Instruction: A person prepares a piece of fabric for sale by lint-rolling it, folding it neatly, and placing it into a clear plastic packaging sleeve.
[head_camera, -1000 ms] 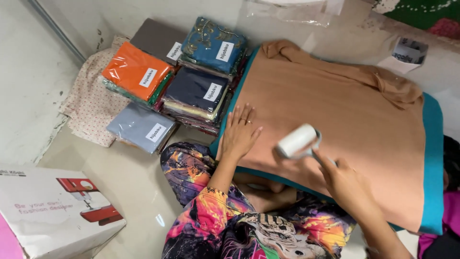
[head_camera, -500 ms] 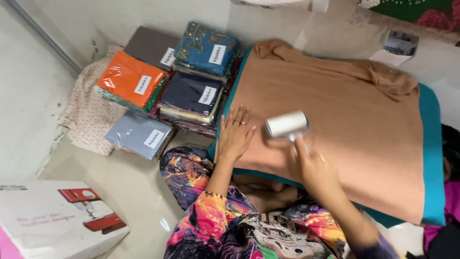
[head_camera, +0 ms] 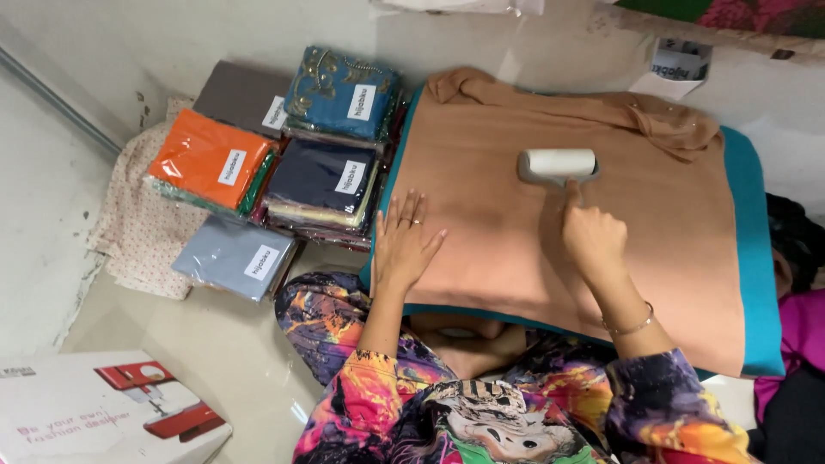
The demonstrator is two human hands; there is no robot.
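At the lower left of the frame sits a white cardboard box (head_camera: 103, 412) printed with a red sewing machine, resting on a pale glossy floor (head_camera: 215, 344). Above it, toward the upper left, a floral cloth (head_camera: 137, 232) lies against the white wall, and on and beside it are folded fabrics in clear wrappers: an orange packet (head_camera: 206, 159), a grey packet (head_camera: 232, 258), a brown packet (head_camera: 241, 94), a navy stack (head_camera: 322, 185) and a blue embroidered packet (head_camera: 339, 90) (each carries a small white label).

Just right of the stacks, in the centre, the left hand (head_camera: 404, 245) lies flat, fingers spread, palm down on the near left edge of a tan cloth (head_camera: 516, 232). The cloth is smooth and spread over a teal pad (head_camera: 756, 258), bunched only along its far edge at the upper right.

The right hand (head_camera: 593, 241) is closed around the handle of a white lint roller (head_camera: 557, 163), whose drum lies crosswise on the upper middle of the cloth. A thin bangle (head_camera: 632, 326) circles that wrist. At the far right edge a pink garment (head_camera: 795, 335) shows.
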